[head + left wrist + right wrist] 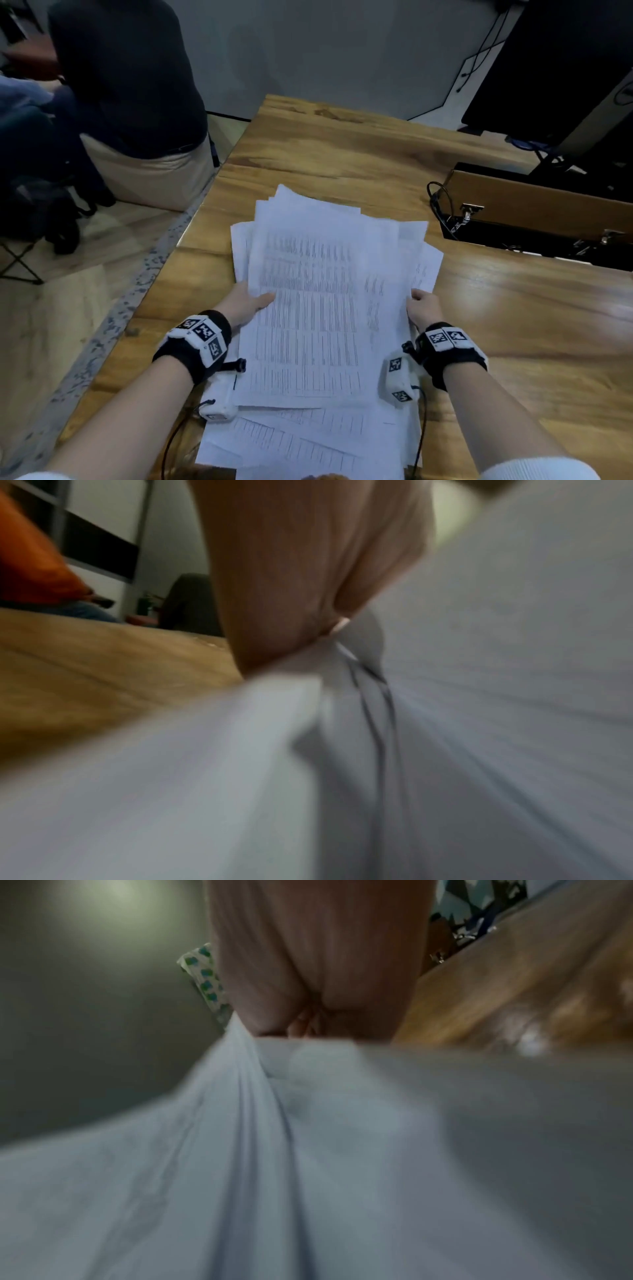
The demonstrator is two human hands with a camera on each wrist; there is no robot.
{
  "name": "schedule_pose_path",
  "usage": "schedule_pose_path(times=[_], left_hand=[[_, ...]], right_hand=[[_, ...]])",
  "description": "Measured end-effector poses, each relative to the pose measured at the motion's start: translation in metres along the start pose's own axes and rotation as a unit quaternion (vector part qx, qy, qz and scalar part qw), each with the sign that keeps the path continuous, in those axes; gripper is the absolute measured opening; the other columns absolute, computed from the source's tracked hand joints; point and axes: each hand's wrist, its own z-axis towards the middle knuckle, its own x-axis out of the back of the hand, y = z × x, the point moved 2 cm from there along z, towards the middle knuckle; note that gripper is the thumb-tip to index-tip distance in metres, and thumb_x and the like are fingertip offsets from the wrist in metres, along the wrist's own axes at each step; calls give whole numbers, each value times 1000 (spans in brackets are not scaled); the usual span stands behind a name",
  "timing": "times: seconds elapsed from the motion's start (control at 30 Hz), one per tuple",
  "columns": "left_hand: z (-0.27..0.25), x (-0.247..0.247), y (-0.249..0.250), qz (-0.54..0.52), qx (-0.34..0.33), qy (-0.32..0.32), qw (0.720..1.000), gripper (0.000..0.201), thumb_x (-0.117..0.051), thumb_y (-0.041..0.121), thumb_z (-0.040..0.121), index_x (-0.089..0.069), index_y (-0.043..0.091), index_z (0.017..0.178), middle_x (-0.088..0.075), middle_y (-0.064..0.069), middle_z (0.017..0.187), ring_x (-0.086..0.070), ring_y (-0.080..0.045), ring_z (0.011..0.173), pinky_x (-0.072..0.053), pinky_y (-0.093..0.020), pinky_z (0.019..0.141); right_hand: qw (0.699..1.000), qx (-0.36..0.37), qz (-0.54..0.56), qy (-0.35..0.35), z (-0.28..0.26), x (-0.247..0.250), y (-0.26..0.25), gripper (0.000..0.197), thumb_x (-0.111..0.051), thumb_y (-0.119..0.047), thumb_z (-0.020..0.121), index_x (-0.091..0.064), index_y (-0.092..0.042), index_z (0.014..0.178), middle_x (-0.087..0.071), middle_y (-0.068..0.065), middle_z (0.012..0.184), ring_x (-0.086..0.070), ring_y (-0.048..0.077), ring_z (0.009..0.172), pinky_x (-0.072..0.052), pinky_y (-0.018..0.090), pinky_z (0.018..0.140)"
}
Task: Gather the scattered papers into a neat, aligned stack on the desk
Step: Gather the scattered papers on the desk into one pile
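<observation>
Papers [308, 342] lie in a loose, fanned bundle on the wooden desk [513, 308], with more printed sheets splayed beneath it at the near edge. Nearest the body, those lower sheets are crooked and stick out past the bundle, so the step in hand, squaring the pile, probably goes best if both sides are held lightly, the bundle is stood on one edge and tapped on the desk, then laid over the stragglers.

Further out, the left hand [245, 303] grips the bundle's left side: its thumb lies on top of the printed page and its fingers go out of sight under the sheets. Across from it, the right hand [423, 306] holds the right side, fingers curled at the paper's edge. Both wrist views are blurred, but each seems to show sheets bunched and pinched right at the fingertips [301, 1026], so the paper sits in the grasp, not beside it.

Beyond the hands, corners fan out at several angles at the far end. A brown box [534, 205] stands well apart to the right.
</observation>
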Motion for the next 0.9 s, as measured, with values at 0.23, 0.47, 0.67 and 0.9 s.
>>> schedule_pose_path(times=[0.23,0.47,0.67,0.9], left_hand=[[3,-1,-9,119,30,107,987,44,-55,31,87,-46,15,128,-20,-11,142,-20,-32,134,-25,-41,112],[16,-25,-7,44,18,18,999,50,-44,30,92,-36,15,139,-26,-12,149,-39,-32,132,-34,-48,111],[18,-1,-11,-90,-36,119,988,41,-52,12,91,-45,7,130,-52,-9,129,-54,-29,115,-45,-40,98],[14,-11,-15,-29,7,3,1000,55,-53,10,90,-34,11,141,-48,-11,142,-47,-32,129,-36,-51,109]], right_hand=[[989,-92,-77,82,11,13,18,36,-49,-31,86,-60,2,94,-56,25,114,-54,35,93,-41,39,74],[998,-29,-60,7,-5,-21,-11,26,-37,-8,93,-54,2,109,-60,18,103,-57,32,91,-40,30,73],[1000,-5,8,4,-3,0,-2,24,-34,-5,95,-52,-4,79,-50,10,65,-48,22,59,-31,25,52],[995,-58,35,-78,-5,12,13,23,-41,-9,97,-61,-7,88,-61,5,61,-54,3,34,-40,15,37]])
